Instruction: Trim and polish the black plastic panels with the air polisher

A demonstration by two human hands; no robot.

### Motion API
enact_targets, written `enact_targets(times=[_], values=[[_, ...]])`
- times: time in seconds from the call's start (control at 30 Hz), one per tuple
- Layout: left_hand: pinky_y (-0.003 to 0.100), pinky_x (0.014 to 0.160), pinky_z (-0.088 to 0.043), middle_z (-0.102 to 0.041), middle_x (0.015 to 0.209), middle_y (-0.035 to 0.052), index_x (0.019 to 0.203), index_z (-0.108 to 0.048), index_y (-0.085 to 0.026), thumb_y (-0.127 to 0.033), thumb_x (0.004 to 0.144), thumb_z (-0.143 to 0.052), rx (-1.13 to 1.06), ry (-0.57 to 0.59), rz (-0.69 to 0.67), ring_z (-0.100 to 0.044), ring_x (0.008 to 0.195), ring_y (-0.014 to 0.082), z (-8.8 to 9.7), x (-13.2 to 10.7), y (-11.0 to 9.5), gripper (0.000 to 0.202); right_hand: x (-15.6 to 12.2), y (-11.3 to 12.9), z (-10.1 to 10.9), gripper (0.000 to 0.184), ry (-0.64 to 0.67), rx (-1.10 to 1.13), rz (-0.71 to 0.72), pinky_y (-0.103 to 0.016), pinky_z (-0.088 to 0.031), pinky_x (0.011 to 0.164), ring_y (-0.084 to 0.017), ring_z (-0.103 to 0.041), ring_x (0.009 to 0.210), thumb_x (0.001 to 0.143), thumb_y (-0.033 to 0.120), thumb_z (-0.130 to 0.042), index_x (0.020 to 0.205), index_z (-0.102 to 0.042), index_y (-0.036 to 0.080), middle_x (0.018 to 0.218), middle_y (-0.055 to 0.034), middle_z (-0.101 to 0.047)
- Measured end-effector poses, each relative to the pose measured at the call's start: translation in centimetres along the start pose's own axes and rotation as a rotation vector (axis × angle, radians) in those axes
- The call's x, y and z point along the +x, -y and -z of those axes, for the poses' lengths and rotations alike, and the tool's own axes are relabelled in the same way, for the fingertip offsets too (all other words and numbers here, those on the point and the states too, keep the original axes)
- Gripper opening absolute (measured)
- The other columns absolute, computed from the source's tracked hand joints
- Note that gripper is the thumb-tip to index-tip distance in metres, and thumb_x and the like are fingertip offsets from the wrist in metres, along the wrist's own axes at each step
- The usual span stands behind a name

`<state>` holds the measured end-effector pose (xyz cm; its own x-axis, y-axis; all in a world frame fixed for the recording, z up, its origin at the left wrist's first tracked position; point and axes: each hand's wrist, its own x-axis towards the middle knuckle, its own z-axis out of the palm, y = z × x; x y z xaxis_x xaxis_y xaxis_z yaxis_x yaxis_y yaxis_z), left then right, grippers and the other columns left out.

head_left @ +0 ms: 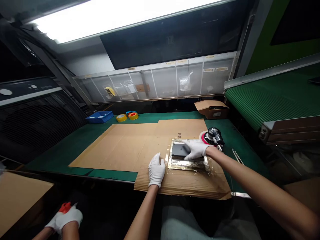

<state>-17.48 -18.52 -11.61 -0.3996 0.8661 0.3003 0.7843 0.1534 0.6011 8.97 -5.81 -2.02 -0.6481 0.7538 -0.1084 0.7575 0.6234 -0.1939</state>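
Both my hands wear white gloves. My left hand (pixel 156 170) lies flat on a corrugated cardboard sheet (pixel 182 186), holding nothing. My right hand (pixel 196 149) rests on a dark rectangular plate (pixel 178 150), which sits in a gold-coloured foil or film wrapping (pixel 187 164) on the cardboard. Just beyond my right wrist stands an orbital sander (pixel 212 136) with a red-pink pad, not held by either hand. A larger cardboard sheet (pixel 120 150) lies under and to the left of this work.
A green mat (pixel 52 160) covers the bench. At the back are a blue bin (pixel 100 117), tape rolls (pixel 127 116) and a small cardboard box (pixel 212 109). A green conveyor (pixel 275 96) runs at right. Another person's gloved hands (pixel 65 216) are at lower left, beside an open carton (pixel 20 200).
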Motion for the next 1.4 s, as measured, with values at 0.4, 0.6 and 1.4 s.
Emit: enact_targets(times=[0.4,0.6,1.4], values=[[0.043,0.12,-0.043,-0.047,0.158,0.0107,0.148,-0.046,-0.026,-0.06,0.09,-0.063,-1.613,0.246,0.433,-0.047,0.145,0.0264,-0.1,-5.6,-12.5,0.069,-5.4,7.2,3.5,0.051,-0.174,0.333,0.136,-0.033,-0.044,0.096,-0.025,-0.06,0.11,0.105,0.057,-0.038,0.131,-0.062,0.02,0.122,-0.0118,-0.065],[0.057,0.108,-0.052,-0.07,0.122,0.0155,0.114,-0.068,-0.014,-0.072,0.085,-0.062,-1.978,0.389,0.944,-0.065,0.121,0.0334,3.8,-7.2,-16.7,0.065,-13.0,-1.4,0.2,0.049,-0.523,0.201,-0.186,-0.035,-0.043,0.103,-0.025,-0.058,0.12,0.108,0.034,-0.023,0.121,-0.068,0.019,0.13,-0.0123,-0.064],[0.067,0.109,-0.049,-0.067,0.133,0.0155,0.125,-0.067,-0.023,-0.082,0.083,-0.045,-1.594,0.472,0.666,-0.06,0.13,0.0364,4.4,-8.5,-15.7,0.076,-16.0,-8.7,-9.9,0.047,-0.402,-0.118,-0.942,-0.047,-0.048,0.077,-0.039,-0.063,0.099,0.103,0.028,-0.027,0.132,-0.062,0.015,0.111,-0.0222,-0.062]])
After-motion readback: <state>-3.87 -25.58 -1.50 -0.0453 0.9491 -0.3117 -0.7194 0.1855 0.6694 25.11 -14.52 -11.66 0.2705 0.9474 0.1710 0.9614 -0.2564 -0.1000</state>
